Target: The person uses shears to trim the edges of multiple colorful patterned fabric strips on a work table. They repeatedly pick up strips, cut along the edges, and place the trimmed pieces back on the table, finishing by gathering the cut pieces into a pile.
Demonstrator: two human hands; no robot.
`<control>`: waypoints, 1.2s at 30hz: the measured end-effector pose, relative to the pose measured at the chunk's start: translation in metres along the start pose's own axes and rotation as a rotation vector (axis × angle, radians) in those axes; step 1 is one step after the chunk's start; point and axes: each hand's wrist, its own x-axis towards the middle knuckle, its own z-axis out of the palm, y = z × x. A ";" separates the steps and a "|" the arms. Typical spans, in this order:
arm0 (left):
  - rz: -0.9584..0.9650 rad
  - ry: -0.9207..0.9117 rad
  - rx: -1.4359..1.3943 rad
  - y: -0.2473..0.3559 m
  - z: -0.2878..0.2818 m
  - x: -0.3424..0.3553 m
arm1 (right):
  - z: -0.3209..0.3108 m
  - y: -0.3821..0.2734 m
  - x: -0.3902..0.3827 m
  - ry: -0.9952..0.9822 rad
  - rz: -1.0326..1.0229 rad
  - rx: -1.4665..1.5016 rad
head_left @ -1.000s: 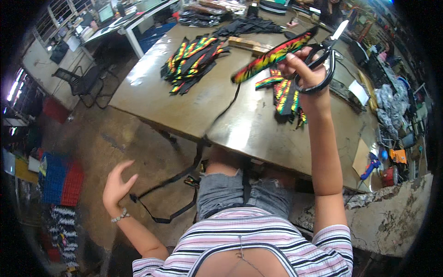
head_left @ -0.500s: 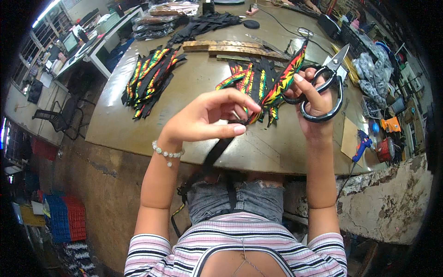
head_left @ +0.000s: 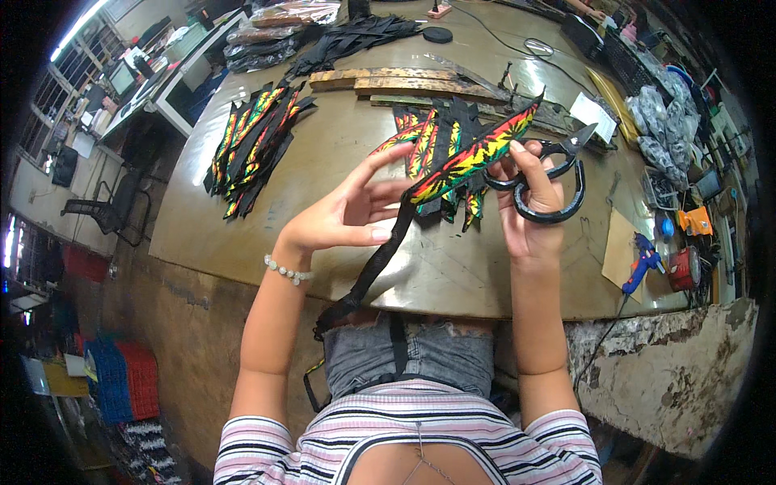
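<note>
One strip aloft: the patterned strip [head_left: 477, 158], red, yellow, green and black, is held above the table [head_left: 477, 279], slanting up to the right in front of the middle pile [head_left: 439, 141] of similar strips.
Right hand: the hand [head_left: 529, 202] pinches the strip's upper part between thumb and fingers, with black-handled scissors [head_left: 568, 147] carried in the same grasp, blades pointing up and away.
Left hand: the hand [head_left: 347, 210] has thumb and fingers wide apart beside the strip's lower end; nothing is visibly gripped.
Strap: a narrow black strap [head_left: 373, 267] hangs from that lower end toward the lap.
Change: half a second ago the left thumb and fingers were close together at the lower end; now they are spread, and the strip lies less steeply, its patterned face broader to view.
Bearing on work: I judge the right hand alone now carries the strip, leaving the left free around its end.
Contact: I cannot tell whether the left fingertips brush strip or strap.
Scissors loops: which fingers pass through them is unclear.
Strap tail: lost against the dark shorts [head_left: 444, 356].
Middle pile: partly covered by the held strip.
</note>
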 end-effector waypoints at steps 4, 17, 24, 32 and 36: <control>-0.181 0.055 0.125 -0.010 -0.010 -0.011 | -0.005 -0.003 0.004 0.073 0.014 -0.003; -0.014 0.272 0.174 0.035 0.045 -0.037 | -0.005 0.030 0.004 0.021 0.089 0.009; -0.140 -0.232 0.684 0.049 0.029 0.021 | -0.038 0.014 0.002 0.152 -0.194 -0.564; -0.074 0.144 0.430 0.048 0.030 0.034 | -0.055 0.012 -0.119 -0.367 0.410 -0.598; -0.126 0.140 0.424 0.036 0.031 0.039 | -0.053 0.007 -0.120 -0.504 0.574 -0.812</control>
